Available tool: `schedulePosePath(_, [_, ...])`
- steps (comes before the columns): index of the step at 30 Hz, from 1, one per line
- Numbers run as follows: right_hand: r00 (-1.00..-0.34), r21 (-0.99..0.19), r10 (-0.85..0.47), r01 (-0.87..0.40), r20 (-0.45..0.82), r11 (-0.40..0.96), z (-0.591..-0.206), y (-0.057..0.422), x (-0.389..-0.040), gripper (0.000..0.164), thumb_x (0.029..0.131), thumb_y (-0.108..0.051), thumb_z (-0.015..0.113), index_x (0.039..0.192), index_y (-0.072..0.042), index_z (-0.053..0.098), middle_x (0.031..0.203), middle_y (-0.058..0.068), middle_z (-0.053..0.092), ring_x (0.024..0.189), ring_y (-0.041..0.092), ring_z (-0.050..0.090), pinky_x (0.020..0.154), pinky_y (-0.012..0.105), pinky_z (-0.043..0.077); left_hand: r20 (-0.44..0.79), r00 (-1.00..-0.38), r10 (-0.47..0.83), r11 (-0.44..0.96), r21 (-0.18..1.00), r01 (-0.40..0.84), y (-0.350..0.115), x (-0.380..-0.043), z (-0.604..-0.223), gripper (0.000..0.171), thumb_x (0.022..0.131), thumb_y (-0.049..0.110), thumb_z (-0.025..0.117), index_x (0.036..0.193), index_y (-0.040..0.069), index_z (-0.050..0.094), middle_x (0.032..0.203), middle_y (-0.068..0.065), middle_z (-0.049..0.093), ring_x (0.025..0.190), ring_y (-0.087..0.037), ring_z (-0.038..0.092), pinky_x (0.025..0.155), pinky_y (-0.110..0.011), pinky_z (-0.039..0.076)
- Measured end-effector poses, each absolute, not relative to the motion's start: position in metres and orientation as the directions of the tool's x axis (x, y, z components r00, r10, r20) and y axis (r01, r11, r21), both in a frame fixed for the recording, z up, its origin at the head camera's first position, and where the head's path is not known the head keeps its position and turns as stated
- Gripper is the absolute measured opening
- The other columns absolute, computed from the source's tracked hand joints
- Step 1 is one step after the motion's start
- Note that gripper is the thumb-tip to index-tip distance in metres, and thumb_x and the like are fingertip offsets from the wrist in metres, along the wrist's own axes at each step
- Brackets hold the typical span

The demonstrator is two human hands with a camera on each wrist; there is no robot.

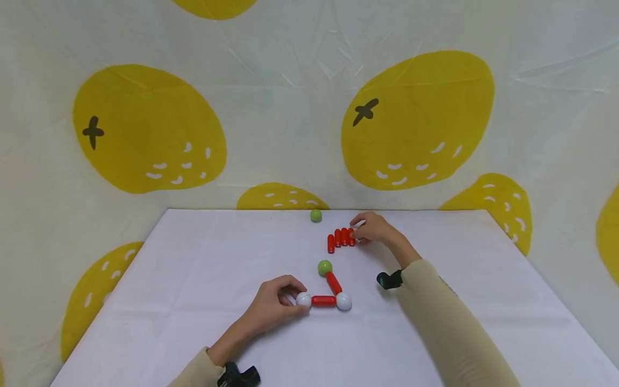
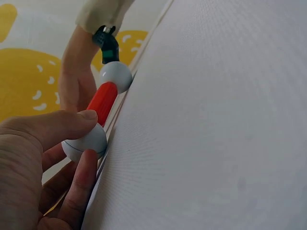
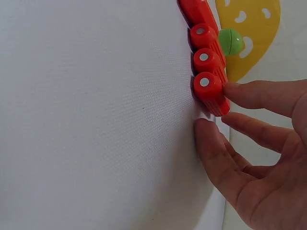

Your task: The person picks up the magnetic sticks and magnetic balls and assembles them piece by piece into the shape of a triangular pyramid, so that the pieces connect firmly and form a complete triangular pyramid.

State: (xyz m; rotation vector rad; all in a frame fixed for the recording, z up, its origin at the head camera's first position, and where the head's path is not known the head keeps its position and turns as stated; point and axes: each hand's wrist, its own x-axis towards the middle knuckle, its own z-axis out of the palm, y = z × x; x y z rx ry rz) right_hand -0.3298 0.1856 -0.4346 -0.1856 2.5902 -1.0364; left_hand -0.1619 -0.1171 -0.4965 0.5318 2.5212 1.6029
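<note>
My left hand pinches a white ball between thumb and fingers. From that ball a red rod runs right to a second white ball. Another red rod angles up from there to a green ball, making a bent chain on the table. Farther back, my right hand reaches to the rightmost red rod of a short row. One fingertip is right at that rod's side in the right wrist view, while the other fingers stand spread apart around its end.
Several red rods lie side by side on the white tablecloth. A loose green ball sits near the table's back edge. Behind hangs a white cloth with yellow fruit prints. Each wrist wears a black camera.
</note>
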Motion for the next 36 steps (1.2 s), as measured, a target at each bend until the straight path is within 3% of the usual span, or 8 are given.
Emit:
schedulePosePath(3, [-0.926, -0.688, -0.248, 0.017, -0.284, 0.726, -0.434, 0.186, -0.33, 0.04, 0.096, -0.018, 0.067, 0.132, 0.0, 0.063, 0.109, 0.018, 0.069, 0.084, 0.023, 0.068, 0.082, 0.031, 0.062, 0.099, -0.933, 0.347, 0.385, 0.892, 0.238, -0.117, -0.162, -0.496, 0.033, 0.08, 0.022, 0.09, 0.108, 0.018, 0.073, 0.1, -0.001, 0.072, 0.078, -0.009, 0.064, 0.07, -0.02, 0.056])
schedulePosePath(12, [-0.907, -0.69, -0.263, 0.041, -0.33, 0.723, -0.431, 0.184, -0.328, 0.038, 0.094, -0.014, 0.071, 0.129, -0.001, 0.062, 0.111, 0.017, 0.068, 0.081, 0.021, 0.07, 0.083, 0.031, 0.062, 0.084, -0.936, 0.341, 0.408, 0.884, 0.228, -0.117, -0.162, -0.497, 0.032, 0.081, 0.024, 0.089, 0.108, 0.021, 0.073, 0.1, 0.003, 0.072, 0.077, -0.007, 0.064, 0.07, -0.021, 0.057])
schedulePosePath(26, [-0.941, -0.787, -0.204, 0.093, -0.27, 0.611, -0.432, 0.187, -0.321, 0.033, 0.096, -0.014, 0.067, 0.124, -0.001, 0.056, 0.102, 0.017, 0.068, 0.085, 0.025, 0.07, 0.084, 0.033, 0.062, 0.087, -0.932, 0.351, 0.382, 0.896, 0.227, -0.116, -0.162, -0.493, 0.033, 0.081, 0.023, 0.089, 0.108, 0.017, 0.073, 0.101, 0.0, 0.072, 0.081, -0.01, 0.064, 0.07, -0.019, 0.055])
schedulePosePath(31, [-0.946, -0.81, -0.24, 0.039, -0.219, 0.585, -0.425, 0.184, -0.312, 0.038, 0.097, -0.013, 0.066, 0.132, -0.001, 0.058, 0.113, 0.02, 0.065, 0.09, 0.025, 0.071, 0.083, 0.034, 0.063, 0.088, -0.933, 0.35, 0.387, 0.893, 0.23, -0.116, -0.162, -0.493, 0.033, 0.08, 0.023, 0.09, 0.108, 0.017, 0.073, 0.1, -0.001, 0.072, 0.078, -0.009, 0.064, 0.07, -0.019, 0.055])
schedulePosePath(36, [-0.934, -0.809, -0.308, -0.034, -0.183, 0.586, -0.412, 0.172, -0.293, 0.03, 0.097, -0.011, 0.066, 0.125, -0.003, 0.064, 0.115, 0.019, 0.066, 0.091, 0.024, 0.07, 0.084, 0.035, 0.063, 0.078, -0.935, 0.345, 0.398, 0.89, 0.221, -0.117, -0.163, -0.492, 0.033, 0.08, 0.024, 0.09, 0.107, 0.019, 0.073, 0.1, -0.001, 0.072, 0.077, -0.009, 0.064, 0.07, -0.019, 0.055])
